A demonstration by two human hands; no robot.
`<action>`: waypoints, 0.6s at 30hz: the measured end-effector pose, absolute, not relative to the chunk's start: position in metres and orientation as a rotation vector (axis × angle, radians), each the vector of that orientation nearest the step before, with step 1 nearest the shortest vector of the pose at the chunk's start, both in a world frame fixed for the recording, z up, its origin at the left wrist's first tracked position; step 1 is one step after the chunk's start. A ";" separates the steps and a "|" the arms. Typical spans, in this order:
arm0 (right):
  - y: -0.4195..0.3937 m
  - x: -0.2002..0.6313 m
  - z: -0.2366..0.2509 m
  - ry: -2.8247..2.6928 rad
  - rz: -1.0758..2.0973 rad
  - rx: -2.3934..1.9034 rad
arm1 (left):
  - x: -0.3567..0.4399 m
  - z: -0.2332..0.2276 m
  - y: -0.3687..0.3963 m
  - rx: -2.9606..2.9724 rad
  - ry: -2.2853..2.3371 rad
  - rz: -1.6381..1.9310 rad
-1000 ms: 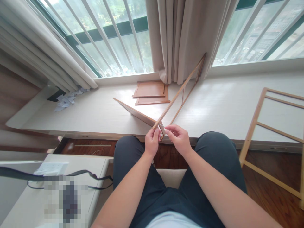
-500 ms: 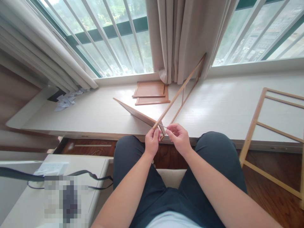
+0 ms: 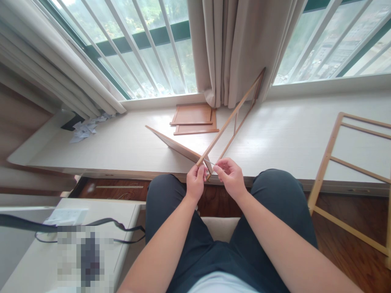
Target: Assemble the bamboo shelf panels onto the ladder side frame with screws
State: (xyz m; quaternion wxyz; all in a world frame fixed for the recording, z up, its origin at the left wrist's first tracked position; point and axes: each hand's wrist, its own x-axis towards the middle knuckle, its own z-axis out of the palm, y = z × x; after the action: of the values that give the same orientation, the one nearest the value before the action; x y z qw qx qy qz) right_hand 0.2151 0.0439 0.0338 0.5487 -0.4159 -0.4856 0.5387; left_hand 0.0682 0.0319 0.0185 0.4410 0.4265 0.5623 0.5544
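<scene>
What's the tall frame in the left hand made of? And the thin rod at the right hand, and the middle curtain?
The tall frame is probably smooth wood: its slim bars are tan-brown, though no grain shows clearly. The thin rod may be metal, since it looks grey, but it's too small to be sure. The middle curtain looks like matte cloth, hanging in soft folds.

Pinches the near end of a wooden frame (image 3: 220, 133) in the left hand (image 3: 195, 182) and a thin rod (image 3: 209, 162) (too small to identify) in the right hand (image 3: 231, 176). Shows a slanted board (image 3: 174, 146) just beyond the left hand, flat brown panels (image 3: 192, 114) farther beyond it, paper scraps (image 3: 84, 130) well off to its left, and another frame (image 3: 326, 156) well right of the right hand.
</scene>
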 end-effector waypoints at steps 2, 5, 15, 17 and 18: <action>0.044 0.215 0.033 -1.148 1.281 -0.986 | 0.068 0.018 0.032 1.062 1.391 1.379; 0.045 0.215 0.032 -1.142 1.285 -0.983 | 0.068 0.017 0.032 1.068 1.387 1.380; 0.045 0.215 0.033 -1.120 1.317 -0.968 | 0.068 0.016 0.032 1.079 1.397 1.373; 0.045 0.215 0.033 -1.118 1.319 -0.969 | 0.068 0.016 0.032 1.076 1.397 1.373; 0.045 0.215 0.033 -1.118 1.320 -0.971 | 0.068 0.017 0.032 1.075 1.397 1.374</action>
State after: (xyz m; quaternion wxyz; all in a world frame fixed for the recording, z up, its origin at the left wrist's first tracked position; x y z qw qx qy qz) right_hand 0.2155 0.0449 0.0333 0.5471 -0.4096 -0.4718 0.5570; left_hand 0.0677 0.0320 0.0166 0.4380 0.4324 0.5620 0.5526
